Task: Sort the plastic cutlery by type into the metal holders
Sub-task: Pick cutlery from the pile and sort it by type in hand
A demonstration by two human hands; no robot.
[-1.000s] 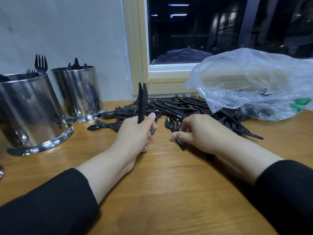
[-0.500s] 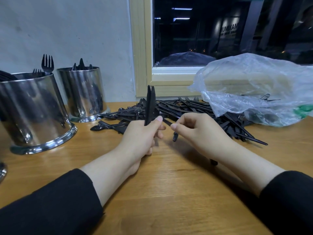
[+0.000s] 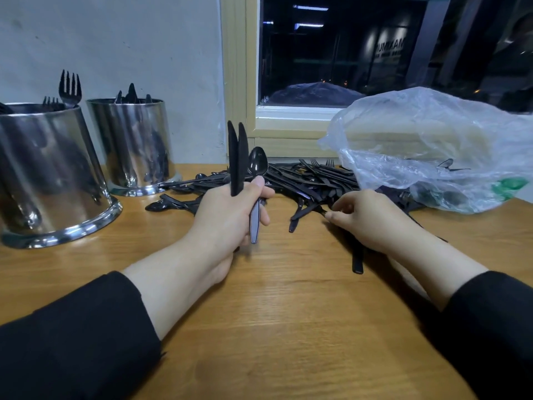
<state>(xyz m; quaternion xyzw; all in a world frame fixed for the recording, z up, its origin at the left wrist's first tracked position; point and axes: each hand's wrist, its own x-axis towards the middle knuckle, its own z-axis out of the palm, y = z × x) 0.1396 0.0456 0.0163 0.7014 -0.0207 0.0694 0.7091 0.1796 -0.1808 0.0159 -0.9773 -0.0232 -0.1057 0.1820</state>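
Note:
My left hand (image 3: 227,217) grips two black plastic knives (image 3: 238,157) upright, plus a black spoon (image 3: 257,168) with its bowl up. My right hand (image 3: 372,217) lies on the wooden table at the near edge of the black cutlery pile (image 3: 305,180); its curled fingers pinch a piece from the pile, and a black handle (image 3: 357,259) sticks out from under the hand. Two metal holders stand at the left: the near one (image 3: 49,174) holds forks, the far one (image 3: 135,145) holds dark pieces with pointed tips.
A crumpled clear plastic bag (image 3: 432,148) lies at the right, over part of the pile. Wall and window frame (image 3: 239,82) close off the back. Bare wooden table (image 3: 288,327) stretches in front of my hands.
The spoon that my right hand held has passed into my left hand, beside the knives. My right hand has moved back right to the pile's edge.

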